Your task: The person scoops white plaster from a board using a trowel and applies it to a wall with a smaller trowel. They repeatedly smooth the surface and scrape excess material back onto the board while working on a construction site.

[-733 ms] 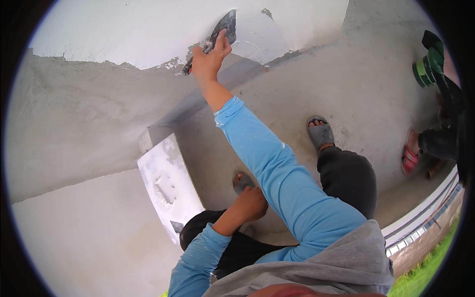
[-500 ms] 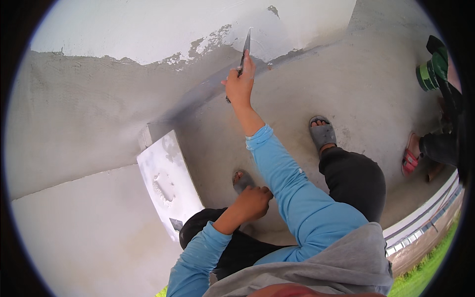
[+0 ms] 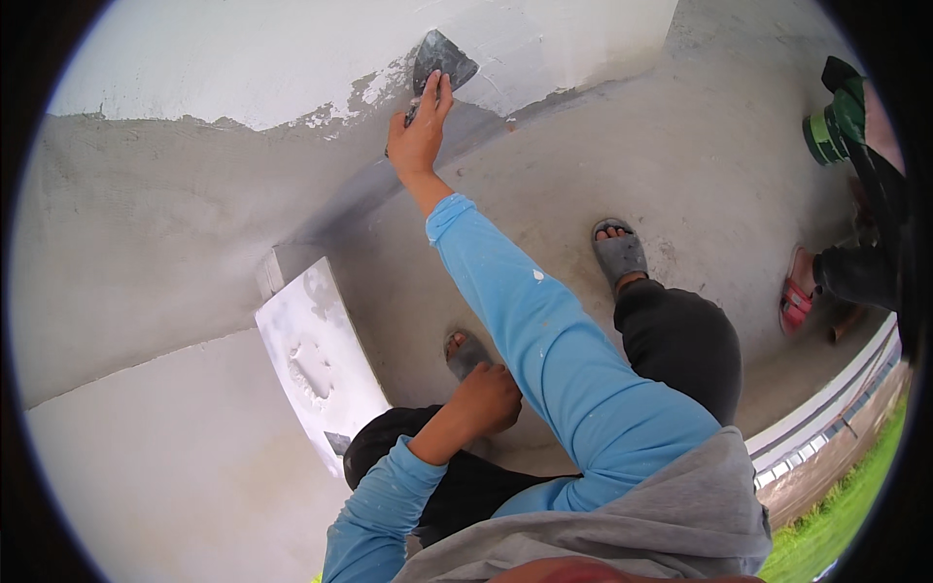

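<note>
Concrete floor, half-skimmed wall [image 3: 194, 223] | my right hand [image 3: 420, 136] clamps putty knife [image 3: 442, 58], blade flat on wall | stiff, light; I judge handle safest hold | left hand [image 3: 486, 398] fisted, empty, near board [image 3: 321, 360]

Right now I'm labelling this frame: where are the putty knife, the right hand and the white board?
putty knife [image 3: 444, 58], head view, on its blade.
right hand [image 3: 418, 136], head view, its back.
white board [image 3: 321, 364], head view, its smeared face.
</note>
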Demonstrator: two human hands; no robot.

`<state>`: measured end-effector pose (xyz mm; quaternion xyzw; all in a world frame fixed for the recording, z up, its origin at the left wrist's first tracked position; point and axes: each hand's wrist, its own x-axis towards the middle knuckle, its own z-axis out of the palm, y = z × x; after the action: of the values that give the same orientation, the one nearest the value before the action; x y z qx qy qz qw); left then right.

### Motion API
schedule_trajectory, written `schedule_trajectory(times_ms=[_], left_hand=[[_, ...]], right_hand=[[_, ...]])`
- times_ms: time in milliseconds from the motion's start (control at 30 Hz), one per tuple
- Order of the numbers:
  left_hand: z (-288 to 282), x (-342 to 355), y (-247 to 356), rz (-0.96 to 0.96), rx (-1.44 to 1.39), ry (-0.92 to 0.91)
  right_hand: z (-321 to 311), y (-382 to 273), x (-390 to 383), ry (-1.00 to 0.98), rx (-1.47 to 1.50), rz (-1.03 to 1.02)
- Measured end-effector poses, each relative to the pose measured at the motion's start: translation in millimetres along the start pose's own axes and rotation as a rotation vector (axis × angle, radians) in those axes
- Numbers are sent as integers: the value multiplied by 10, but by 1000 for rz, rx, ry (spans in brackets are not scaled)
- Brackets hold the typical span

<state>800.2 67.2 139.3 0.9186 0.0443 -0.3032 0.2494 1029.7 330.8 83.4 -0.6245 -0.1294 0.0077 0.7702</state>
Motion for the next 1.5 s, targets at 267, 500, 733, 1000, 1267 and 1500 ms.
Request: schedule_trajectory(times_ms=[267,500,733,1000,1267,1500], left_hand=[[-64,29,30,-116,-59,-42],[-76,70,11,-101,-59,-75],[-62,34,-30,-100,-65,17],[-92,-91,-16,-94,-63,89],[14,-91,-40,-69,-65,88],[-78,-47,13,-102,-49,33]], right_hand=[[-1197,859,310,-32,474,737],[-1675,1975,934,113,821,1001],[-1210,1112,1167,58,1000,866],[-515,-657,1120,101,829,532],[-167,-490,398,-91,154,-27],[-1319,1038,26,-123,917,854]])
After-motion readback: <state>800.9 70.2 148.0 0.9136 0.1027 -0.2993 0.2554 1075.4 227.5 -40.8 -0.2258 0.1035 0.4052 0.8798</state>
